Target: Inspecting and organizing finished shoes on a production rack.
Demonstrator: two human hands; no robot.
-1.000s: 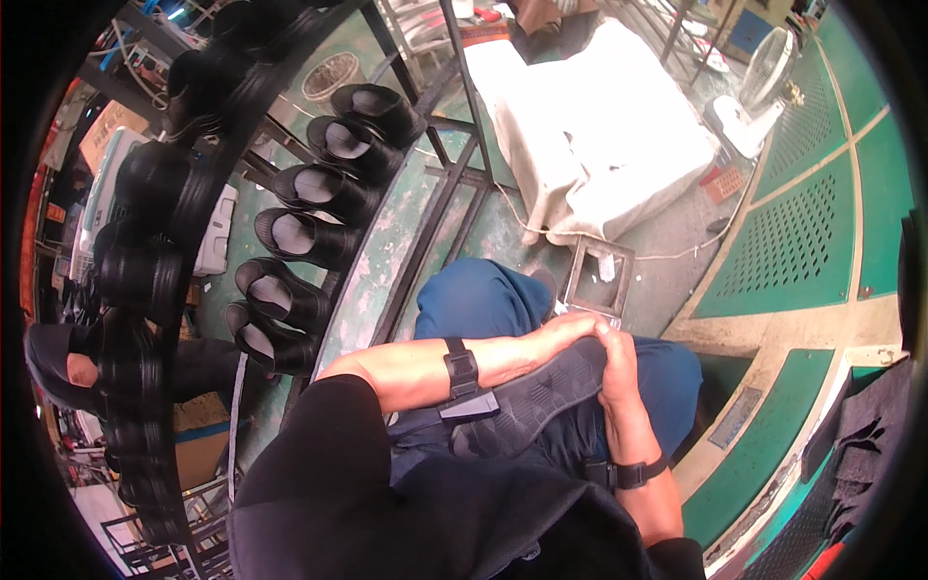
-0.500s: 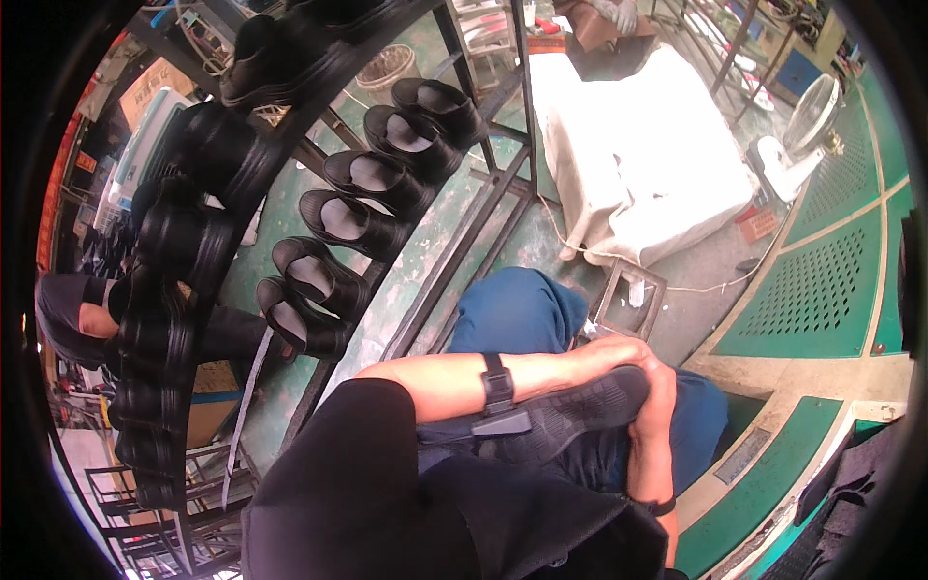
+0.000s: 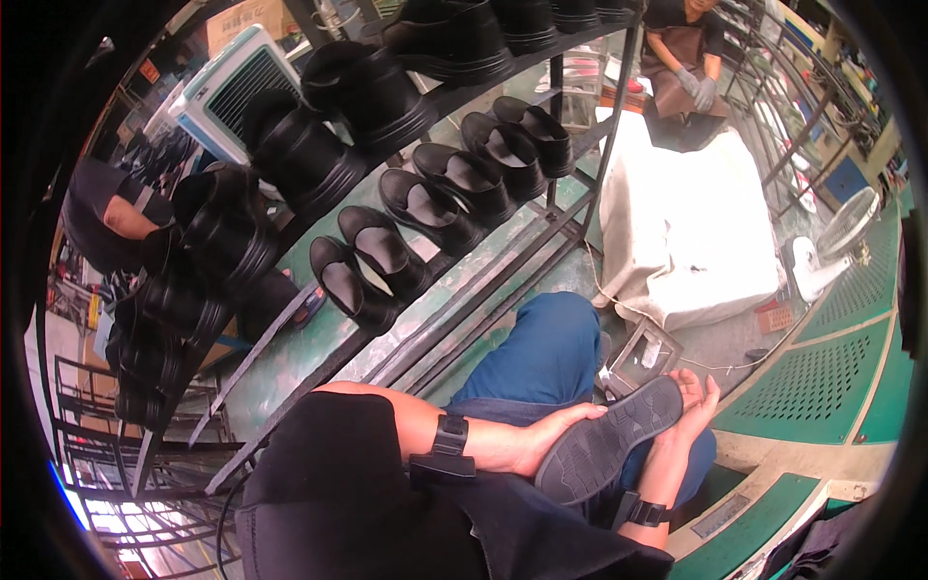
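Observation:
A black shoe (image 3: pixel 604 447) lies over my lap with its patterned sole facing up, its upper hidden underneath. My left hand (image 3: pixel 559 433) is closed on its left side, the thumb stretched along the edge and the other fingers out of sight beneath. At the far right end of the sole is my right hand (image 3: pixel 688 411), its palm turned toward the edge. The fingers of that hand are apart and loosely curved, free of the sole; its thumb is not clearly visible. Each wrist wears a black strap.
To the left stands a dark metal rack (image 3: pixel 454 101) with rows of black shoes (image 3: pixel 425 208). A cloth-covered table (image 3: pixel 691 232) is ahead, a person with grey gloves (image 3: pixel 698 89) behind it. A white fan (image 3: pixel 836 232) and green perforated panels (image 3: pixel 812 387) are at the right.
The shoe has turned so its sole faces up. My left hand has drawn back from the toe to the shoe's side, and my right hand's fingers have loosened. The view has shifted.

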